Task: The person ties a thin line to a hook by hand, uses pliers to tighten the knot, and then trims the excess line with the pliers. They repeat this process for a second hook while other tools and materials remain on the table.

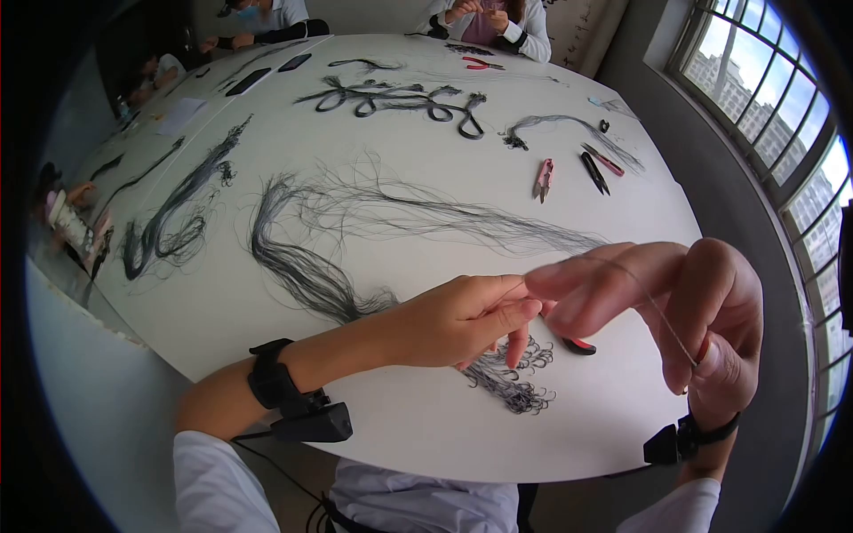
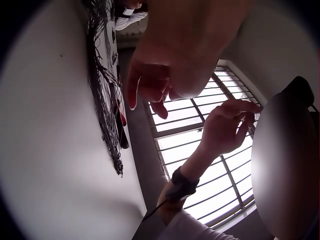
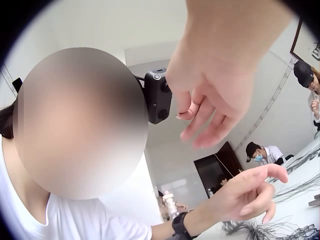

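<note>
Above the table's near side, my left hand (image 1: 484,315) pinches between thumb and forefinger, its other fingers loosely bent. A thin grey strand (image 1: 656,306) runs in an arc over my right hand (image 1: 689,302), which is raised close to the camera and grips the strand between thumb and bent finger. In the right wrist view the strand (image 3: 220,161) rises from the fingertips of the left hand (image 3: 247,195). Under the hands lies a bundle of dark strands with small hook-shaped ends (image 1: 515,382). Beside it, partly hidden by the hands, is a red-and-black tool handle (image 1: 579,346).
A long loose bundle of dark strands (image 1: 302,258) spreads over the white table (image 1: 373,417). Farther off lie looped dark bundles (image 1: 391,99), pink-handled pliers (image 1: 544,180), black snips (image 1: 595,173) and two phones (image 1: 249,82). Other people sit around the table; a barred window (image 1: 773,98) is at right.
</note>
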A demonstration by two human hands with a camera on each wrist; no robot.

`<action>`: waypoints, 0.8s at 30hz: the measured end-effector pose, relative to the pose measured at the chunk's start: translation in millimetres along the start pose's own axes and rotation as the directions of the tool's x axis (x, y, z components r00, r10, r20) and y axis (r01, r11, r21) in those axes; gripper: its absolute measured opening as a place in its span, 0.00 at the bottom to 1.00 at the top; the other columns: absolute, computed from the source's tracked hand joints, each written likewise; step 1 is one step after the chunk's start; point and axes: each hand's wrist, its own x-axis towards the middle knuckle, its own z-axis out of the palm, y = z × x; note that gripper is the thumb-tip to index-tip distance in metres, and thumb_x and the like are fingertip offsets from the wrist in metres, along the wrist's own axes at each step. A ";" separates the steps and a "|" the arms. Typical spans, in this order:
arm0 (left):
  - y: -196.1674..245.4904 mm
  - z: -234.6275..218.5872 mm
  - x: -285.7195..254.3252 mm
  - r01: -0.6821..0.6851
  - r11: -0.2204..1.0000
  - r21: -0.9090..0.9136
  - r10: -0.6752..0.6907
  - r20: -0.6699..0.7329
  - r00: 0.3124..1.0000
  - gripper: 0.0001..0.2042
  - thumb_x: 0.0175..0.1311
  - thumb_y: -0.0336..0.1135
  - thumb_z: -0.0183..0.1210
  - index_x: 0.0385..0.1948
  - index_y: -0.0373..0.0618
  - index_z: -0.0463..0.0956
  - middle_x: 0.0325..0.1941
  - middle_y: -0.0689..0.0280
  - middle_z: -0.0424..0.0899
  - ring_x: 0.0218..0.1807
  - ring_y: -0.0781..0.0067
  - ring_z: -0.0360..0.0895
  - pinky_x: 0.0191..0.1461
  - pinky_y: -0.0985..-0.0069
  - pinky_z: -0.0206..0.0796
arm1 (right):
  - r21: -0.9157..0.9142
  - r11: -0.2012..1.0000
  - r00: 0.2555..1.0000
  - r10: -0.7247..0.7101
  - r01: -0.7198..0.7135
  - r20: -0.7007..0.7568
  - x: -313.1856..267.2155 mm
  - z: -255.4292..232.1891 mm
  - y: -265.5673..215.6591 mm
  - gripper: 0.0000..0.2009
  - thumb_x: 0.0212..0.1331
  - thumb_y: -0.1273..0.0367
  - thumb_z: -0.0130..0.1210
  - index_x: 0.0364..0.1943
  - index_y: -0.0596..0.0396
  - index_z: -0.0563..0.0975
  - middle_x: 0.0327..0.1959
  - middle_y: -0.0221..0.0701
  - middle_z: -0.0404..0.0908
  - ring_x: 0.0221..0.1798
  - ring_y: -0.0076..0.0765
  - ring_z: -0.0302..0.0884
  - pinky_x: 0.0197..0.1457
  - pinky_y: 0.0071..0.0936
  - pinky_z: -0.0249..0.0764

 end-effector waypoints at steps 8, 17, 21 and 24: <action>41.1 -1.2 -15.1 -0.024 0.902 -0.430 0.182 0.331 0.926 0.37 0.68 0.57 0.18 0.36 0.34 0.74 0.20 0.61 0.77 0.22 0.74 0.73 0.28 0.81 0.63 | -0.732 0.681 0.999 0.009 0.027 0.046 18.5 -33.8 11.1 0.06 0.62 0.71 0.43 0.28 0.58 0.67 0.60 0.47 0.65 0.70 0.52 0.47 0.68 0.48 0.48; 61.0 -25.9 -11.6 -0.425 0.574 -0.700 0.287 -0.315 0.905 0.29 0.70 0.54 0.26 0.54 0.37 0.64 0.37 0.60 0.79 0.37 0.66 0.78 0.47 0.68 0.69 | -0.850 0.514 0.978 0.209 -0.121 -0.013 -0.9 -16.2 47.1 0.03 0.51 0.80 0.49 0.30 0.61 0.70 0.27 0.37 0.74 0.29 0.44 0.74 0.32 0.33 0.69; 56.3 -42.9 -6.8 -0.590 0.633 -0.502 0.344 -0.500 0.795 0.25 0.71 0.51 0.29 0.59 0.43 0.59 0.53 0.59 0.73 0.50 0.66 0.74 0.56 0.69 0.65 | -0.824 0.556 0.959 0.276 -0.109 0.059 -9.2 -6.0 56.0 0.04 0.50 0.81 0.48 0.28 0.60 0.69 0.25 0.35 0.73 0.26 0.42 0.73 0.28 0.33 0.68; 50.8 -55.0 -4.5 -0.618 0.670 -0.412 0.363 -0.545 0.756 0.24 0.71 0.51 0.29 0.58 0.44 0.58 0.56 0.57 0.70 0.54 0.65 0.71 0.59 0.69 0.62 | -0.805 0.571 0.925 0.373 -0.163 0.078 -14.4 4.4 48.3 0.04 0.49 0.81 0.48 0.29 0.59 0.69 0.24 0.35 0.72 0.24 0.41 0.73 0.26 0.31 0.67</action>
